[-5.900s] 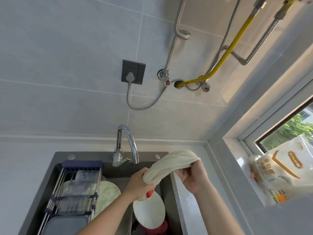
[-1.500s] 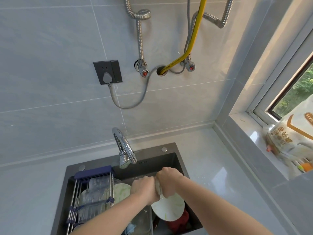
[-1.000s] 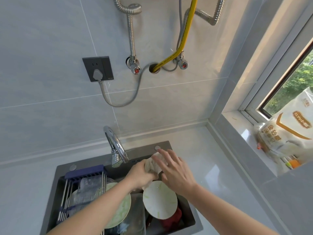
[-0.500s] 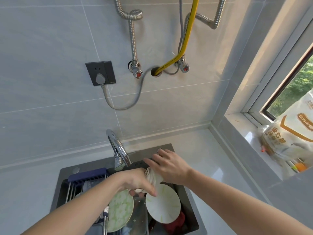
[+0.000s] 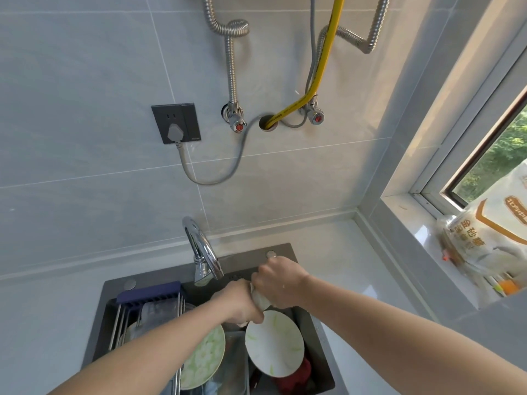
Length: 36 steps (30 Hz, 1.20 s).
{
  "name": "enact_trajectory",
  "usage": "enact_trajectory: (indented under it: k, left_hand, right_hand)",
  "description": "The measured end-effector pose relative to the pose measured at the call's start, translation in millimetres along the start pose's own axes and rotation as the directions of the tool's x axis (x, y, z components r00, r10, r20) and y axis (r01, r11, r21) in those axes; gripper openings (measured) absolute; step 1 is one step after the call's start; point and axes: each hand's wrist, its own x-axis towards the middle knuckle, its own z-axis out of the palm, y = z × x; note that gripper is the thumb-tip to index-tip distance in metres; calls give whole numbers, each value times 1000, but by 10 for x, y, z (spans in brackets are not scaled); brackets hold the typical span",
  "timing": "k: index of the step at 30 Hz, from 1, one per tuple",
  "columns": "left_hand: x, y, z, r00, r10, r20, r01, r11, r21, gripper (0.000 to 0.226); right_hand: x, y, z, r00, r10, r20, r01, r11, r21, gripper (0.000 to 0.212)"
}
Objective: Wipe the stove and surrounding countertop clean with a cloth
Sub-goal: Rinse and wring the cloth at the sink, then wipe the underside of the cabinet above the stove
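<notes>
Both hands grip a bunched cream cloth [image 5: 261, 300] over the dark sink [image 5: 281, 250]. My left hand [image 5: 238, 305] holds its lower end, fingers curled round it. My right hand [image 5: 278, 280] clasps the upper end right beside the left, so only a small strip of cloth shows between the two fists. The pale countertop [image 5: 336, 252] runs to the right of the sink. No stove is in view.
A chrome faucet [image 5: 202, 252] arches over the sink behind my hands. White-and-green plates [image 5: 275, 347], a red item and a wire rack [image 5: 148, 306] with dishes fill the sink. Packaged food bags [image 5: 490, 240] sit on the window sill at right. Hoses and a socket [image 5: 176, 123] hang on the tiled wall.
My right hand, which lay open over the cloth half a second ago, has closed round it. Both fists now sit tight together on the bunched cloth.
</notes>
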Motion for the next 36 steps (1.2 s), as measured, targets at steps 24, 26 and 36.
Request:
enact_trajectory:
  k: [24,26,36]
  left_hand:
    - [-328,106,145,836,276,-474,-179,954,240,46]
    - [-441,282,201,799,345,-492,-293,939,182,49]
    - [-1384,1604,1219,596,738,-317,-725,664,183,78]
  right_hand:
    - [-827,-269,154,794,606,-51,-301,464,833,86]
    - [-1139,-347,105,678,729,95,-268,124,955,81]
    - [-3306,-1106,37,13,971,240,-642,-176,746,55]
